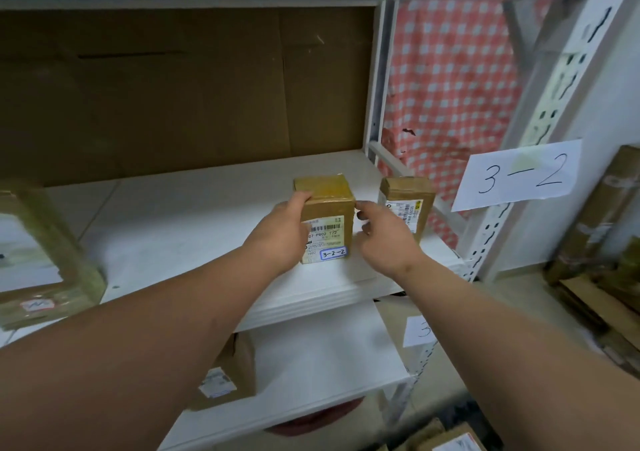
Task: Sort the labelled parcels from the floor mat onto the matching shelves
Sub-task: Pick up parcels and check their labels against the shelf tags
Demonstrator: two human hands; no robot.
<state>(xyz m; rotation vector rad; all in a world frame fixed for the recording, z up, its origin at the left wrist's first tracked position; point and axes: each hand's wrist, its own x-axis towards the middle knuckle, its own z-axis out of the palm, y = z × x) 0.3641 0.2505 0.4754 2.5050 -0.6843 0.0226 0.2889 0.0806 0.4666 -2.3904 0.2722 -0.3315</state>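
Parcel: small brown carton (325, 218) wrapped in glossy tape, standing upright on the white shelf (194, 229) between my two hands; its front sticker reads 3-2-2, while the finer print above it is too small to read.
Left grip: my left hand (280, 239) is wrapped round the parcel's left side, thumb on the top edge; the other fingers are hidden behind the box.
Right grip: my right hand (384, 239) is loosely spread, holding nothing, fingertips at the parcel's right edge; whether they touch it I cannot tell.
Neighbour: a second taped carton (407, 204) stands just right of the first, its lower part hidden by my right hand.
Shelf tag: a paper sheet (519, 175) on the perforated metal upright (540, 132) reads 3-2.
Cut off: a large taped box (38, 260) at the left edge, blurred, its label unreadable.
Backing: flat corrugated cardboard (194, 90) behind the shelf; red-checked cloth (453, 97) to its right.
Below: another carton (225, 374) on the lower shelf, partly hidden by my left arm.
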